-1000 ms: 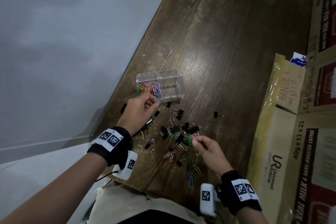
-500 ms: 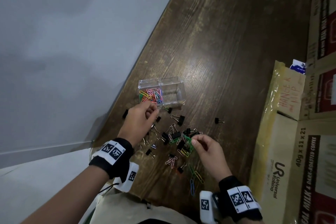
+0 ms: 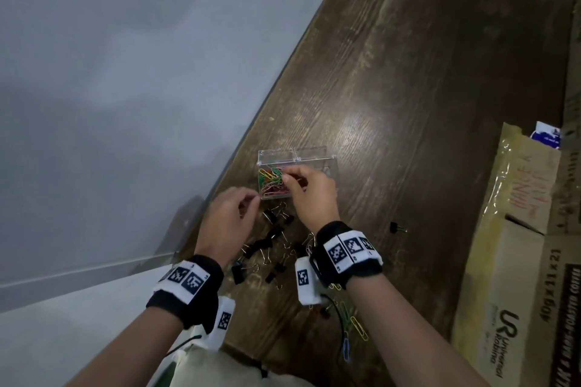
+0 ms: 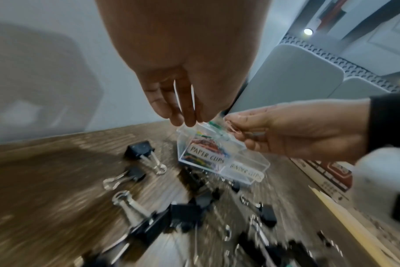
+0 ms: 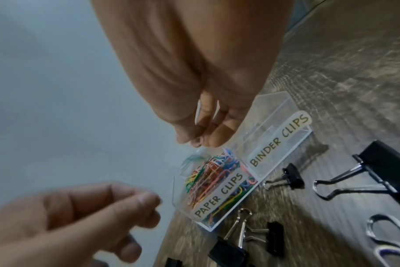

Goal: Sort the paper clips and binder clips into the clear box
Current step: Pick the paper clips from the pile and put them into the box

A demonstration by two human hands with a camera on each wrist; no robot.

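coloured wire paper clips (image 5: pixel 208 178) fill the labelled left half of the clear plastic box (image 3: pixel 327 163); the right hand (image 3: pixel 309 190) pinches more above it. light, springy, likely to tangle. left hand (image 3: pixel 229 217) curled, contents unclear. black binder clips (image 3: pixel 273 217) lie nearby: stiff, best gripped by the body.

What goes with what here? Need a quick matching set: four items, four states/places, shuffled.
Items
1. PAPER CLIPS compartment
2. BINDER CLIPS compartment
3. right hand
4. lone binder clip

States/places
A. on the table, apart from the pile of binder clips
B. holds coloured clips
C. no clips seen inside
D. pinches a pink paper clip over the clear box

Pairs: 1-B, 2-C, 3-D, 4-A
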